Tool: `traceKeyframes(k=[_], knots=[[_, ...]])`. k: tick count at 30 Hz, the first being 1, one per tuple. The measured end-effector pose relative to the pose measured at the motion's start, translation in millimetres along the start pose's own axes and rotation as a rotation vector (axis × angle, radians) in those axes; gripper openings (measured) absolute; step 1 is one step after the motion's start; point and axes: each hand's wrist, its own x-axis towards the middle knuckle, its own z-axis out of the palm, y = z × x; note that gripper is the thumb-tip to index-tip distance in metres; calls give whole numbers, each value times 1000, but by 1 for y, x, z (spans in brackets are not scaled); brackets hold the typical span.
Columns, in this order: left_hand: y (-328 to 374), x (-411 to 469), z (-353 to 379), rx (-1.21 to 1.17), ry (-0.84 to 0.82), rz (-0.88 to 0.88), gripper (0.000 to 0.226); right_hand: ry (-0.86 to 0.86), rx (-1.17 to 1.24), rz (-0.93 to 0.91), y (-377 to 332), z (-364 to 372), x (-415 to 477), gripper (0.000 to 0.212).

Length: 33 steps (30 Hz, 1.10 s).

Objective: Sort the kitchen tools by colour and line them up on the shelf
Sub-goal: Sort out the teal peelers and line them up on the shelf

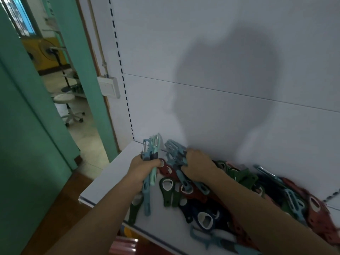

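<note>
Several pale blue and mint peelers (149,178) are bunched in the left hand (142,168). Its fingers are curled tight round the handles, so the blade ends point up and the handle ends hang below the fist. The right hand (197,167) has its fingers curled down over a clutch of slate-blue tools (173,150) at the near-left end of the pile (202,208), seemingly gripping them, though the fingertips are hidden. The step in hand looks like gathering the blues, with no row laid out yet. The next move probably calls for lifting that clutch free without dragging its neighbours, since handles and loops overlap and may snag, then joining it to the held bunch or setting both down on the bare left end of the shelf (110,179). Everything looks like matt moulded plastic: slim handles with slotted hanging holes, and broader paddle shapes with pale oval cut-outs. A dark green opener (166,192) and a navy one (191,211) lie in front, with brick-red pieces (316,214) heaped to the right. The shelf is smooth white board against a white back panel (220,80). Beyond it on the left, a white stool (64,100) stands through a doorway.
</note>
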Motion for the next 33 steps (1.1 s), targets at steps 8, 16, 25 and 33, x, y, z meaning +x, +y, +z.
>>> traceKeyframes(k=[8,16,25,33], knots=[[-8,2,3,-176,-33,-52,26,-59,-173,82,-19,17,9,49],[9,2,-11,-345,-70,-32,20,20,50,106,-11,-4,10,48],[28,-23,14,-561,-310,5,29,172,736,-15,-3,-36,-20,24],[39,-67,83,-564,-510,25,33,311,709,-143,12,-41,-70,48]])
